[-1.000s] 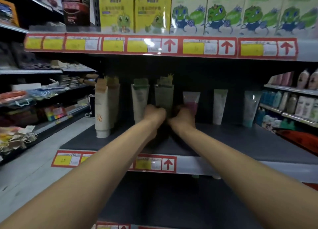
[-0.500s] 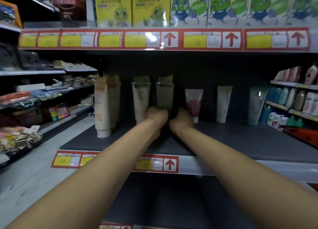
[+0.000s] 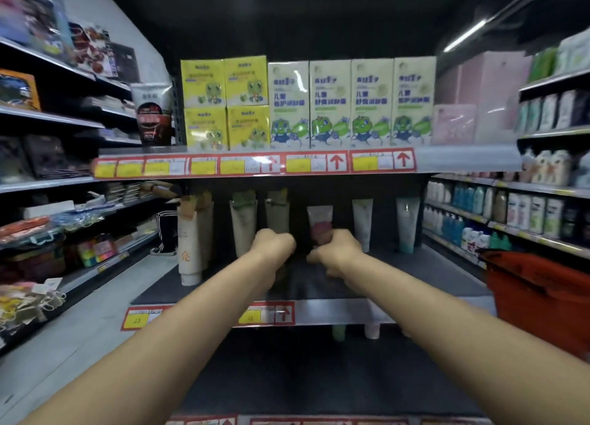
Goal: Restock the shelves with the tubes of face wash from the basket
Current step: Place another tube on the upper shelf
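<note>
My L grip (image 3: pixel 274 244): fist at base of beige tube (image 3: pixel 277 212) on mid shelf (image 3: pixel 431 274), can't tell if holding. My R grip (image 3: pixel 335 249) curled round pink tube (image 3: pixel 320 221), upright in row w/ others. Red basket (image 3: pixel 539 284) far R, contents hidden.

Tubes (image 3: pixel 362 223) are standing in a row along the back of the middle shelf (image 3: pixel 415 277), running from 9 to 3 o'clock. The left hand (image 3: pixel 274 244) and right hand (image 3: pixel 338 249) are hovering side by side just before that row. Boxes (image 3: pixel 330 105) are sitting on the upper shelf (image 3: pixel 463 159) at 12 o'clock. The basket (image 3: pixel 536 293) is sitting at 3 o'clock of the hands.
</note>
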`<control>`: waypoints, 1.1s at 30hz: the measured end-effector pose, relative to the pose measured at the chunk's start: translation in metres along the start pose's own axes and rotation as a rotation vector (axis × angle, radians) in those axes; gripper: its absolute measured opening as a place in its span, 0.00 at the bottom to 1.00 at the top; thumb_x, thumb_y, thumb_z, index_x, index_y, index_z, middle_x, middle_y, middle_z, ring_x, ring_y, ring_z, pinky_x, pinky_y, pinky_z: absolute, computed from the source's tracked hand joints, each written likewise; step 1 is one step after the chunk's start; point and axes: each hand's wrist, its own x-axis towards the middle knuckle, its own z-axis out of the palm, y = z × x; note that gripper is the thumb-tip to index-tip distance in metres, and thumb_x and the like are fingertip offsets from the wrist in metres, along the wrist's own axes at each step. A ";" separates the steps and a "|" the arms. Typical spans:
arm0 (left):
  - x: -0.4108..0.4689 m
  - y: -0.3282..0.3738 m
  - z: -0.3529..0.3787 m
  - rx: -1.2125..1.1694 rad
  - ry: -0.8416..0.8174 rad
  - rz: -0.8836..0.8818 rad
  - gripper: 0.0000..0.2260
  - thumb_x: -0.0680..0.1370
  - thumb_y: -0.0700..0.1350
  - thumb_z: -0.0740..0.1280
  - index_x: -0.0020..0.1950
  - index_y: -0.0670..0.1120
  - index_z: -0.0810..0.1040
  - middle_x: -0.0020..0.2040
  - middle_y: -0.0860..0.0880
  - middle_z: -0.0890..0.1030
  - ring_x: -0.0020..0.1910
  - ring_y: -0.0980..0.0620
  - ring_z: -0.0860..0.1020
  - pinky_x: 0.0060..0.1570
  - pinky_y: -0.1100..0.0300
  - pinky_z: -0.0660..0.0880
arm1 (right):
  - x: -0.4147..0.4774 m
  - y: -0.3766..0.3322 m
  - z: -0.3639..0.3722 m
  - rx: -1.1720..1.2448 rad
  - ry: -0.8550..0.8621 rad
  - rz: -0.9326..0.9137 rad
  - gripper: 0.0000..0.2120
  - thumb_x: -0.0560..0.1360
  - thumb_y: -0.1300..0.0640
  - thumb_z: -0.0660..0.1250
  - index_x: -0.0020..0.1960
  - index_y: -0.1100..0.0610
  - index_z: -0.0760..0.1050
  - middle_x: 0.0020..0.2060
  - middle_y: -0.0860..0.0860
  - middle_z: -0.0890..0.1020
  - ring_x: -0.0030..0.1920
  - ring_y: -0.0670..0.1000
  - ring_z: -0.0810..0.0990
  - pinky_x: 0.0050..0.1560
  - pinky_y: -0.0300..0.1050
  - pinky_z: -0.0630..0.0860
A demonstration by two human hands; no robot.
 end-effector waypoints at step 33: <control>-0.203 -0.215 0.017 0.087 -0.276 -0.178 0.08 0.80 0.36 0.72 0.57 0.46 0.85 0.48 0.44 0.89 0.53 0.44 0.87 0.50 0.47 0.83 | -0.250 0.213 -0.024 -0.063 -0.416 0.040 0.17 0.72 0.51 0.78 0.60 0.48 0.81 0.49 0.48 0.84 0.47 0.46 0.83 0.55 0.47 0.82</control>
